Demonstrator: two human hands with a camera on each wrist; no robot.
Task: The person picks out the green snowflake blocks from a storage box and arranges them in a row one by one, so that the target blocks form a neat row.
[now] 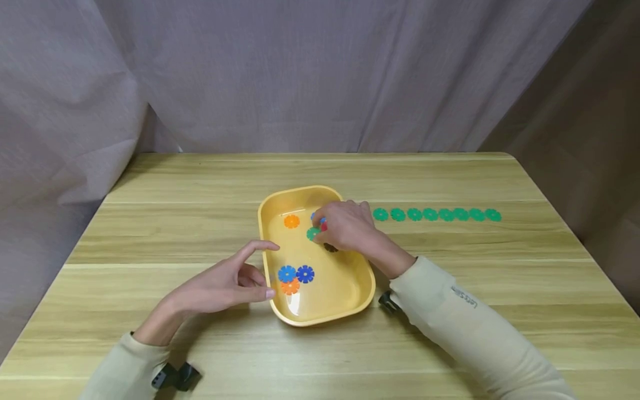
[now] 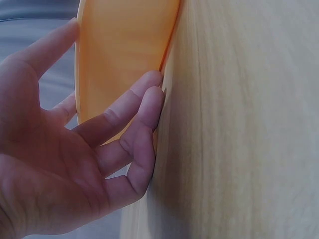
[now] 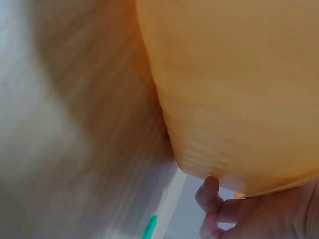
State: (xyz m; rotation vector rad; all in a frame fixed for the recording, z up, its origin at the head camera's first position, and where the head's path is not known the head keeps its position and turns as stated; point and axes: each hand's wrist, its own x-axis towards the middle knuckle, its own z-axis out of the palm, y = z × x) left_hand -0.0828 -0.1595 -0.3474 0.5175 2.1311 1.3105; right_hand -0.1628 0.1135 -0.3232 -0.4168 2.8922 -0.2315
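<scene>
A yellow plastic tray (image 1: 325, 303) sits on the table, with flower-shaped plastic discs inside. My left hand (image 1: 220, 286) holds its left side: index finger and thumb are at the rim, and the other fingers (image 2: 149, 107) lie against the outer wall. Over the tray's right edge reaches my right hand (image 1: 347, 225), thumb and index finger pinching a green disc (image 1: 312, 234). Partly under this hand lie a red disc (image 1: 324, 226), a blue disc (image 1: 313, 216) and a dark disc (image 1: 330, 248). The right wrist view hides those fingertips behind the tray wall.
Several green discs (image 1: 430, 214) form a straight row on the wooden table (image 1: 475, 244), right of the tray. Inside the tray are an orange disc (image 1: 292, 221) at the back and a light blue disc (image 1: 286, 273), dark blue disc (image 1: 305, 274) and orange disc (image 1: 290, 287) nearer the front.
</scene>
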